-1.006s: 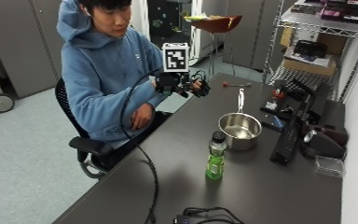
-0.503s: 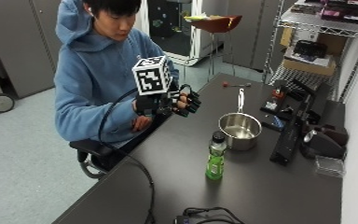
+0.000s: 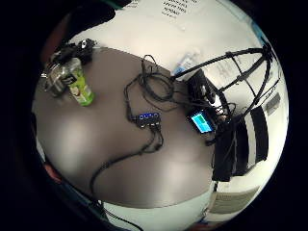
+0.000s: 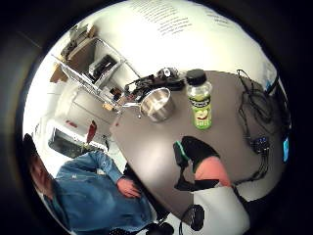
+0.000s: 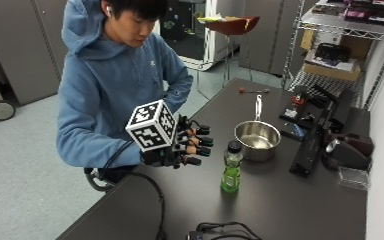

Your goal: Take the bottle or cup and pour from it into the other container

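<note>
since the earlier frames the gloved right hand (image 5: 179,145) has come down from chest height to just above the counter (image 5: 278,210) edge and now sits nearer the bottle (image 5: 230,167); bottle and pot (image 5: 257,141) have not shifted.

outside view: hand hovers beside the bottle, apart from it, palm toward it. grip apart: fingers extended side by side and holding nothing, consistent with lining up for a side grasp round the body. bottle stands upright on the counter, cap on, green liquid in the lower part. pot stands just behind it, nearly touching, handle pointing away from the person, mouth open upward; judged to be the receiving container, placed close so the pour needs little travel. bare hand is down by the lap, off the counter.

little finger side palm view: bottle (image 3: 79,86) and pot (image 3: 57,77) appear together at the far part of the counter (image 3: 110,159), well apart from the palm. cables and a small hub (image 3: 147,118) lie between; a lit screen (image 3: 202,121) sits at the counter edge.

thumb side palm view: bottle (image 4: 199,105) upright, cap black, label facing the palm, pot (image 4: 157,104) just beside it. one fingertip (image 4: 205,169) shows ahead of the palm, not touching the bottle.

judgement: approach stage, no grasp yet. the cap appears still fitted and would block pouring. hub cables lie near the bottle and could snag.
</note>
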A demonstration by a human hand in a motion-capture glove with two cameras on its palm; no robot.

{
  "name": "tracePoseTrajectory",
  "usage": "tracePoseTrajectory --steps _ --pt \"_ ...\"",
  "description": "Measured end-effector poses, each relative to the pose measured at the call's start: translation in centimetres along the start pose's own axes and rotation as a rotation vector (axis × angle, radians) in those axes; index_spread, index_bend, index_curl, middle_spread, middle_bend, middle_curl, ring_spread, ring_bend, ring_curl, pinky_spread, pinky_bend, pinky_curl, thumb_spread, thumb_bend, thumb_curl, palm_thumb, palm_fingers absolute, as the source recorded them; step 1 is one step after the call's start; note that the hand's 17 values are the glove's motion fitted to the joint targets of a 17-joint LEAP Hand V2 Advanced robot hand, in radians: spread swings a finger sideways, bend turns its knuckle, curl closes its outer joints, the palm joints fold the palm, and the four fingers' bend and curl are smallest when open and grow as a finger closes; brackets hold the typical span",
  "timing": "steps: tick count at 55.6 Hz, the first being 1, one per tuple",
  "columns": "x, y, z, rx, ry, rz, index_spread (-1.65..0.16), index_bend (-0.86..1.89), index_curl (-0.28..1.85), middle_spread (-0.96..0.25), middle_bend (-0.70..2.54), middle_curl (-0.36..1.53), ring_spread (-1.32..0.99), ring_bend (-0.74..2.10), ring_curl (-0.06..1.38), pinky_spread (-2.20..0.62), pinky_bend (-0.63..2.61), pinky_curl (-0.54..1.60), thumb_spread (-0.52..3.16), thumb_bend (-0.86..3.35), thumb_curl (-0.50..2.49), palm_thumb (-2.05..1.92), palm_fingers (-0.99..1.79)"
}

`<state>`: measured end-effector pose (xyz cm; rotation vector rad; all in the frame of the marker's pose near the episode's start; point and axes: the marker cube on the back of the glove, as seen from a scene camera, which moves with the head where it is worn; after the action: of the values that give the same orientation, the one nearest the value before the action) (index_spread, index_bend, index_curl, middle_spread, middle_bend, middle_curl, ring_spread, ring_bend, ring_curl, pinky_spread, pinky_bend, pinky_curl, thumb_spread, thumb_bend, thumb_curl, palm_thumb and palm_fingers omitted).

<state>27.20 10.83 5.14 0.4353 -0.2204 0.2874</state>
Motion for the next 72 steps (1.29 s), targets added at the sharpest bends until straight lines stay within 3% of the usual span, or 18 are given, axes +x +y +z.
tracePoseTrajectory --steps 43,72 --pt "4.5 -0.6 6.0 0.134 -0.682 0.179 -0.28 0.11 0.16 0.14 0.20 0.32 0.12 0.53 0.31 0.26 0.58 0.36 0.91 -0.03 0.35 0.49 0.03" --pt "3.2 -2.2 10.3 0.161 -0.802 0.245 -0.27 0.12 0.17 0.15 0.19 0.32 0.13 0.55 0.30 0.27 0.59 0.36 0.90 -0.03 0.34 0.49 0.02"
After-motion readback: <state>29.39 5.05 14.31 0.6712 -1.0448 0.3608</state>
